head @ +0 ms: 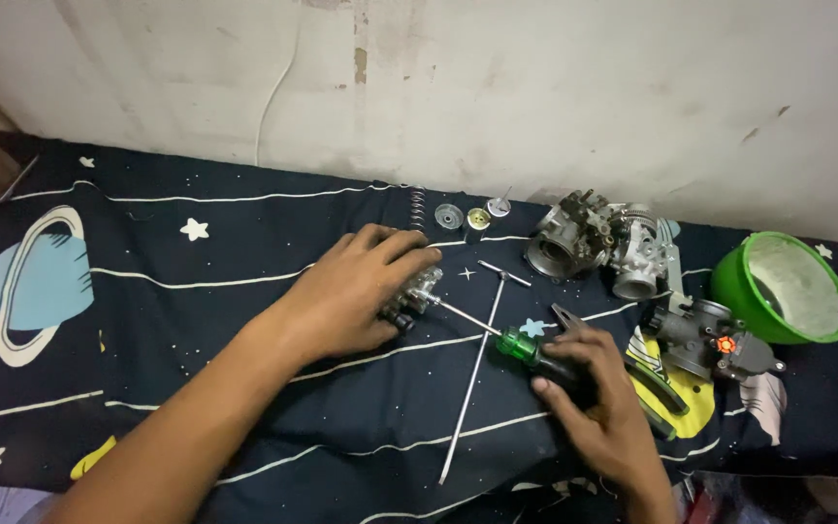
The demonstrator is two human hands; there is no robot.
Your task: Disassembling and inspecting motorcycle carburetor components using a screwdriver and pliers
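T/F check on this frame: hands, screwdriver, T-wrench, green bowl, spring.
1. The right hand grips a green-handled screwdriver. True.
2. The left hand lies flat on bare cloth. False: it covers a small metal part.
3. The screwdriver tip points at the part under the left hand. True.
4. The green bowl sits at the far left. False: it is at the far right.
5. The T-handle wrench is held upright. False: it lies flat on the space-print cloth.
6. A coil spring lies near the wall. True.

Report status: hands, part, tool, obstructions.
Left hand clamped over small metal carburetor part. Right hand grips green-handled screwdriver, tip at the part. Long T-handle wrench lies under the screwdriver shaft; pliers beside right hand.
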